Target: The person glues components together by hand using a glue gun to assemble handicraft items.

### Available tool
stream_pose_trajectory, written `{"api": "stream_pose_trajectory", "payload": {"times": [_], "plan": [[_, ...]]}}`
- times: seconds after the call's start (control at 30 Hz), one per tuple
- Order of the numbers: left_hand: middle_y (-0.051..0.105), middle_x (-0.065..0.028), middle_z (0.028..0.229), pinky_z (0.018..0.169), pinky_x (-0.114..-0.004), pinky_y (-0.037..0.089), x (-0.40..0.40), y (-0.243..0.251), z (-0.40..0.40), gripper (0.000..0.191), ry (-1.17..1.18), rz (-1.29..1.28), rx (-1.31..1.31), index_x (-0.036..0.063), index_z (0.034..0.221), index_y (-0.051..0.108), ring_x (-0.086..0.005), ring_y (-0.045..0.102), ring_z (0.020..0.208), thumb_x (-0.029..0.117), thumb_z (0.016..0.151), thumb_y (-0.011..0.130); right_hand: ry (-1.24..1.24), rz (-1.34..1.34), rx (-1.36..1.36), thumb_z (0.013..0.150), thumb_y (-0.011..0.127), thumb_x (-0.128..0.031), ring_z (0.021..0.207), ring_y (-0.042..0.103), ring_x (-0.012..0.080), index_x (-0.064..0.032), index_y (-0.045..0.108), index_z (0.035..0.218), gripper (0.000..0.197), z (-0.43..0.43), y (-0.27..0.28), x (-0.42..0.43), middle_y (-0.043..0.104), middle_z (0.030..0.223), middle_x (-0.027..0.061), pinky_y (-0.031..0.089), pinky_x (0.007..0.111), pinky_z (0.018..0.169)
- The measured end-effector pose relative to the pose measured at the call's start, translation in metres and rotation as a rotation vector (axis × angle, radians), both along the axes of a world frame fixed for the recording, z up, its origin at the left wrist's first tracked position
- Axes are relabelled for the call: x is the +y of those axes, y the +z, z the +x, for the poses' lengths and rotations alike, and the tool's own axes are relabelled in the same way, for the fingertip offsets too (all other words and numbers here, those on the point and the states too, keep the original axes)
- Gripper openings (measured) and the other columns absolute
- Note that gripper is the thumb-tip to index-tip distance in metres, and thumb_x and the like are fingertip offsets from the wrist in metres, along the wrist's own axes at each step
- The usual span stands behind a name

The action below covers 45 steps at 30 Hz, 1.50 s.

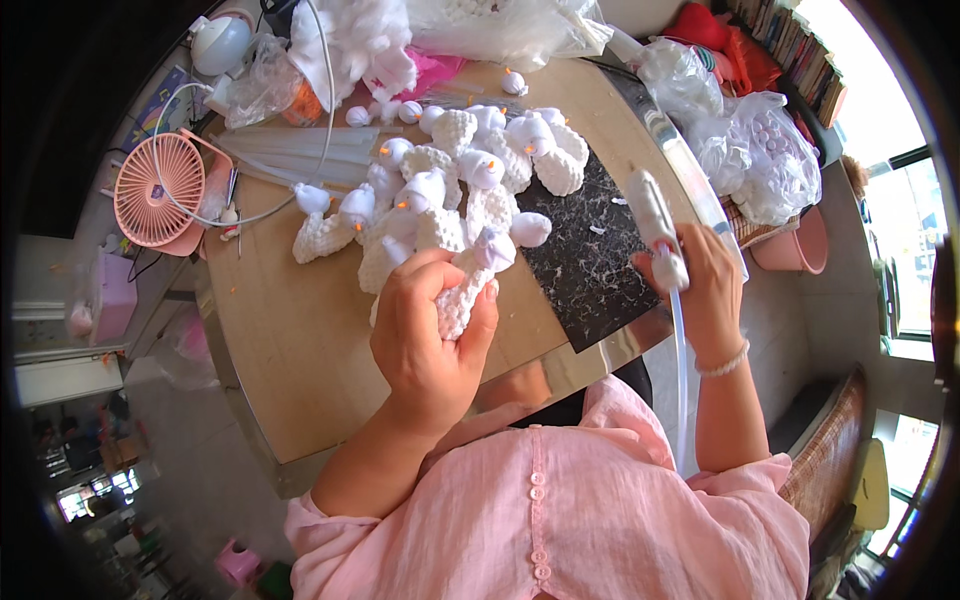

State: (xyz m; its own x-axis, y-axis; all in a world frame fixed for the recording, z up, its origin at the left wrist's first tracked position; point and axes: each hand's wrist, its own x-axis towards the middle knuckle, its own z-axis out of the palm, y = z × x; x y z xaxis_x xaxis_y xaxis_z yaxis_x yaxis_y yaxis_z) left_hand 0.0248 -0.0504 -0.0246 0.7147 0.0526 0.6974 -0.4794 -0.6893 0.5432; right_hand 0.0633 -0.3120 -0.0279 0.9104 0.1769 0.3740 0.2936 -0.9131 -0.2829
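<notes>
My left hand (431, 330) holds a white crocheted piece (459, 304) between thumb and fingers, with a small white stuffed ball (495, 250) at its upper end. In my right hand (705, 289) is a white hot glue gun (651, 210), its nozzle end pointing away from me and a clear glue stick (679, 360) trailing from its rear. Beyond my left hand lies a heap of white crocheted pieces with round white heads (481, 169), several bearing small orange noses. A stuffed white head (532, 229) lies just right of the held piece.
A black marble-patterned mat (585, 262) with white scraps lies on the wooden table (300, 360). Glue sticks (300, 154), a pink fan (159, 189) and a looping white cable (328, 97) are at left. White stuffing (352, 45) stands at the back, plastic bags (772, 150) at right.
</notes>
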Motion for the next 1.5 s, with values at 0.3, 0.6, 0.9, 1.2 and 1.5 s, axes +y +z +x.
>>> {"api": "stream_pose_trajectory", "payload": {"times": [0.3, 0.6, 0.9, 1.2, 1.5], "plan": [[0.061, -0.0128, 0.097, 0.071, -0.036, 0.049, 0.000, -0.001, 0.004, 0.032, -0.002, 0.018, 0.019, 0.0036, 0.098, 0.054, -0.0295, 0.060, 0.083, 0.005, 0.075, 0.076, 0.103, 0.222, 0.035, 0.072, 0.075, -0.010, 0.076, 0.060, 0.0328, -0.0025, 0.059, 0.089, 0.024, 0.015, 0.015, -0.010, 0.060, 0.085, 0.0118, 0.048, 0.037, 0.067], [0.063, -0.0126, 0.097, 0.071, -0.035, 0.050, 0.001, -0.003, 0.005, 0.029, 0.025, 0.127, 0.016, 0.0033, 0.094, 0.056, -0.0280, 0.061, 0.083, 0.007, 0.075, 0.077, 0.559, 0.406, 0.073, 0.059, 0.081, -0.015, 0.074, 0.061, 0.0268, -0.0038, 0.059, 0.079, 0.032, -0.025, 0.033, 0.043, 0.059, 0.075, 0.0085, 0.048, 0.035, 0.066], [0.062, -0.0117, 0.093, 0.067, -0.034, 0.050, 0.001, -0.002, 0.002, 0.027, 0.015, 0.135, 0.010, 0.0034, 0.092, 0.056, -0.0275, 0.061, 0.080, 0.010, 0.076, 0.077, 0.554, 0.376, 0.080, 0.058, 0.080, -0.015, 0.074, 0.059, 0.0265, -0.0041, 0.058, 0.080, 0.033, -0.028, 0.032, 0.043, 0.057, 0.074, 0.0079, 0.046, 0.035, 0.068], [0.063, -0.0133, 0.093, 0.069, -0.033, 0.050, -0.001, -0.001, -0.002, 0.027, 0.020, 0.077, 0.007, 0.0020, 0.092, 0.055, -0.0272, 0.061, 0.079, 0.004, 0.075, 0.076, 0.546, 0.267, 0.035, 0.059, 0.076, -0.020, 0.075, 0.059, 0.0260, -0.0051, 0.058, 0.079, 0.031, -0.023, 0.035, 0.036, 0.057, 0.075, 0.0073, 0.045, 0.036, 0.069], [0.066, -0.0167, 0.093, 0.062, -0.032, 0.051, -0.001, -0.009, -0.002, 0.031, -0.026, -0.143, 0.002, 0.0012, 0.097, 0.047, -0.0242, 0.064, 0.076, 0.013, 0.083, 0.073, 0.075, -0.123, 0.003, 0.066, 0.072, -0.013, 0.087, 0.056, 0.0323, -0.0016, 0.057, 0.086, 0.027, 0.038, 0.002, -0.027, 0.058, 0.092, 0.0125, 0.046, 0.041, 0.079]]}}
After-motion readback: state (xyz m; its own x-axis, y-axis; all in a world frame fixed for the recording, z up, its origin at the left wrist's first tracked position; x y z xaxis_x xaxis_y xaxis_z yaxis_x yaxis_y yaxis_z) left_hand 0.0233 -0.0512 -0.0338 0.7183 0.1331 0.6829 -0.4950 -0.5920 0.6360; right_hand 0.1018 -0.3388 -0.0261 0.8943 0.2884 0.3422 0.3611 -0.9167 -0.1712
